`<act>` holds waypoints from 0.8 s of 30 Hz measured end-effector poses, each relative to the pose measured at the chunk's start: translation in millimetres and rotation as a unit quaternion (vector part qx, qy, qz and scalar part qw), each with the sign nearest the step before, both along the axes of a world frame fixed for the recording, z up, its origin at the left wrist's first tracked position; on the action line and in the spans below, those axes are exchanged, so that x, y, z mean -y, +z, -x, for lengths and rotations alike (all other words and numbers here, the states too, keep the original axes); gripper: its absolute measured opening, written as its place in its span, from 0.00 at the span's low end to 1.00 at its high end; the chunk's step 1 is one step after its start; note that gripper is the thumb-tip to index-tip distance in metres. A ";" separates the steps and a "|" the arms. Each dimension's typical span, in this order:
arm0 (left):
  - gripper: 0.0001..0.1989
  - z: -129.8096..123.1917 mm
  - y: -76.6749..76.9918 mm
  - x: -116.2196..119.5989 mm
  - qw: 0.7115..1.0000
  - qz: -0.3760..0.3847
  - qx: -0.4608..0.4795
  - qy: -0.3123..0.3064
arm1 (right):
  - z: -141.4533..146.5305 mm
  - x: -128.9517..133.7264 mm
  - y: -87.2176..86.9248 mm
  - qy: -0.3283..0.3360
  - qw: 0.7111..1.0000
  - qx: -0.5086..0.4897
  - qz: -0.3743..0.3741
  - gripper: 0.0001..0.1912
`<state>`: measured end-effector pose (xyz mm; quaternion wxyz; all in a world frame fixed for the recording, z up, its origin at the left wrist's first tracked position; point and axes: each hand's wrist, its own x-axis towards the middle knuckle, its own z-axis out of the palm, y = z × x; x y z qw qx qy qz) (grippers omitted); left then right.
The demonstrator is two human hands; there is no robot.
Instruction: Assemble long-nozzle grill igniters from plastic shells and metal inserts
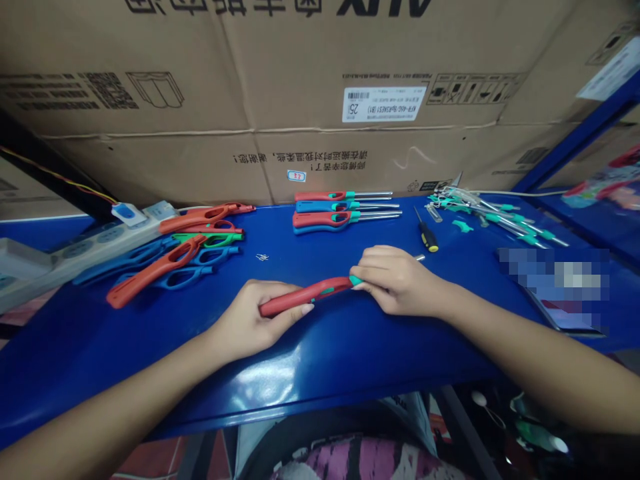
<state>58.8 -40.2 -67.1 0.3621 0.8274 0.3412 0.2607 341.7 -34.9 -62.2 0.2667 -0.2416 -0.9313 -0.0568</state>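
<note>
A long-nosed red gas lighter (pixel 295 299) with green parts lies across both my hands, above the blue table. My left hand (pixel 257 320) is closed around its red handle, the thumb stretched along the near side. Fingers of my right hand (pixel 395 280) wrap the green collar and the metal tube; only the tube's tip shows past the knuckles. Beyond my hands lie several assembled lighters (pixel 325 219), red and blue, with metal tubes pointing right. A black and yellow screwdriver (pixel 428 238) rests behind my right hand. Small screws (pixel 262 257) sit in a little pile.
On the left, several red, blue and green lighter handles (pixel 150 270) are heaped beside a white power strip (pixel 80 250). Metal tubes with green collars (pixel 500 217) lie at the right back. A phone (pixel 560 293) is near my right forearm. A large cardboard box (pixel 300 80) stands behind.
</note>
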 end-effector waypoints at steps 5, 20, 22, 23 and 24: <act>0.14 0.8 -0.4 -0.6 1.000 0.016 -0.010 0.007 | 1.3 1.0 0.3 -0.014 0.999 0.032 -0.024 0.12; 0.18 6.1 -4.7 -20.6 0.971 -0.146 -0.192 0.006 | -23.4 -25.0 -2.4 -0.127 0.971 0.103 0.174 0.09; 0.17 7.7 -8.0 -23.3 0.974 -0.147 -0.175 0.007 | -27.6 -26.9 -0.2 -0.134 0.963 0.110 0.205 0.13; 0.17 8.7 -9.6 -24.4 0.975 -0.148 -0.168 0.005 | -29.8 -27.6 1.7 -0.131 0.960 0.107 0.224 0.14; 0.17 9.6 -10.9 -25.1 0.975 -0.149 -0.163 0.003 | -32.1 -28.2 4.0 -0.130 0.957 0.101 0.241 0.16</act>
